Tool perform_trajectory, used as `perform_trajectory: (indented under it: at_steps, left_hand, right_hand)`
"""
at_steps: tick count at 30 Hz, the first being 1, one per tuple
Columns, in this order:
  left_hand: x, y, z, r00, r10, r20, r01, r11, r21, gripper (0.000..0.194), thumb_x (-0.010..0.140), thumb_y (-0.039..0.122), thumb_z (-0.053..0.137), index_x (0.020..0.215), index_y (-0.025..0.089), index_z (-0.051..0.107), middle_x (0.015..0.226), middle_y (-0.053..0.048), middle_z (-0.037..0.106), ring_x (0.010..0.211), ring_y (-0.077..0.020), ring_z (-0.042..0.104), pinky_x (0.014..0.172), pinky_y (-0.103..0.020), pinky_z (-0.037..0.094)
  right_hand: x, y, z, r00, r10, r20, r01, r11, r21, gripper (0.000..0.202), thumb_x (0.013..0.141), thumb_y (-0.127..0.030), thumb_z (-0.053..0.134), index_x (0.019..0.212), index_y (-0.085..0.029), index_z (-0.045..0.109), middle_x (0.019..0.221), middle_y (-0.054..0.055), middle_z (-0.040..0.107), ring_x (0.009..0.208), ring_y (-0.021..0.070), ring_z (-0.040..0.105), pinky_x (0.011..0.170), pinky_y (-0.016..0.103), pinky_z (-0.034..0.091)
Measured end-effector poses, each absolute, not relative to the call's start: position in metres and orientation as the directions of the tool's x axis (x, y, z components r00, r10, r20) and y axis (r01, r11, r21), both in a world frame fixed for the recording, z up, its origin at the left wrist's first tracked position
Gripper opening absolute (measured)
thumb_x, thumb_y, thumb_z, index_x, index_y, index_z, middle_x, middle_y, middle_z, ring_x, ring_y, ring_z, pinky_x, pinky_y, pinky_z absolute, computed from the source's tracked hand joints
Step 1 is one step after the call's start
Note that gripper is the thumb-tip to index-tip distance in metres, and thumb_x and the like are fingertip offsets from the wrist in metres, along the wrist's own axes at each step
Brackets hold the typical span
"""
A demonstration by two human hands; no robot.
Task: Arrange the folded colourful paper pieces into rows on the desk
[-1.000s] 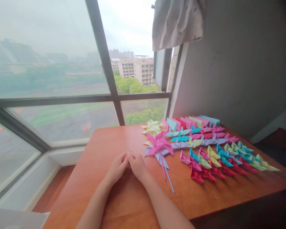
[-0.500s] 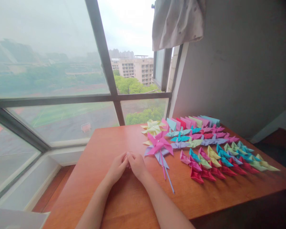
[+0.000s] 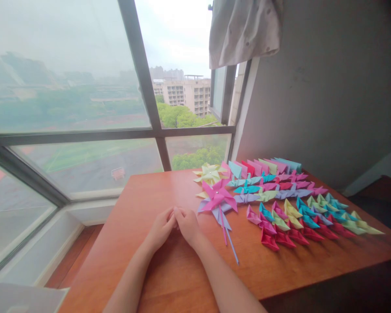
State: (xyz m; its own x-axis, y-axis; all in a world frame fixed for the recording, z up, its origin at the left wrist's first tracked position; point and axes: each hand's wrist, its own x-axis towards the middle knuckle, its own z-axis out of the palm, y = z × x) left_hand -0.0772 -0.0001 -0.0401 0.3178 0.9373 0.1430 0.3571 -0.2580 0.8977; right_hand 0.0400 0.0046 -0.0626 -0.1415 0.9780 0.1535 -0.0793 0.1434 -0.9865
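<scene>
My left hand [image 3: 162,228] and my right hand [image 3: 186,224] rest together on the brown wooden table [image 3: 137,200], touching at the fingers and thumbs. Both have their fingers folded in and pressed together, and no object shows in either. Just right of my right hand lies a pink paper pinwheel [image 3: 217,194] on a stick, overlapping a light purple pinwheel [image 3: 226,221] with a blue stick. A pale yellow pinwheel [image 3: 210,173] is behind them.
Rows of paper boats [image 3: 293,213] cover the right of the table. Behind them are paper cranes [image 3: 246,188] and a row of upright folded papers [image 3: 259,167]. Large windows [image 3: 68,78] stand beyond the table, with a grey curtain [image 3: 244,32] above and a wall [image 3: 319,95] at right.
</scene>
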Motion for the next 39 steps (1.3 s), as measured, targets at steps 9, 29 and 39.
perform_trajectory:
  at_steps: [9,29,39]
  left_hand:
    - [-0.0767,-0.0018,-0.0384,0.324,0.936,0.139,0.35,-0.255,0.902,0.026,0.091,0.036,0.046,0.074,0.017,0.053,0.068,0.002,0.052,0.063,-0.0136,0.044,0.059,-0.023,0.039]
    - [-0.0781,-0.0015,-0.0411,0.313,0.941,0.125,0.369,-0.242,0.897,0.029,0.092,0.039,0.045,0.073,0.018,0.051,0.068,0.001,0.052,0.064,-0.0144,0.045,0.061,-0.024,0.04]
    - [-0.0772,-0.0015,-0.0387,0.314,0.941,0.129,0.375,-0.247,0.893,0.031,0.091,0.041,0.047,0.07,0.017,0.053,0.066,0.002,0.053,0.063,-0.014,0.046,0.059,-0.024,0.04]
  right_hand:
    - [0.0406,0.0035,-0.0609,-0.141,0.979,0.147,-0.077,0.137,-0.988,0.042,0.092,-0.041,0.042,0.065,-0.017,0.063,0.056,-0.001,0.056,0.052,0.0109,0.051,0.049,0.021,0.039]
    - [0.0418,0.0025,-0.0599,-0.139,0.983,0.124,-0.056,0.117,-0.992,0.045,0.091,-0.046,0.043,0.064,-0.016,0.064,0.055,-0.001,0.055,0.051,0.0106,0.05,0.048,0.021,0.039]
    - [0.0417,0.0021,-0.0603,-0.141,0.981,0.132,-0.057,0.125,-0.991,0.047,0.092,-0.049,0.042,0.063,-0.018,0.061,0.055,-0.001,0.055,0.052,0.011,0.05,0.049,0.021,0.039]
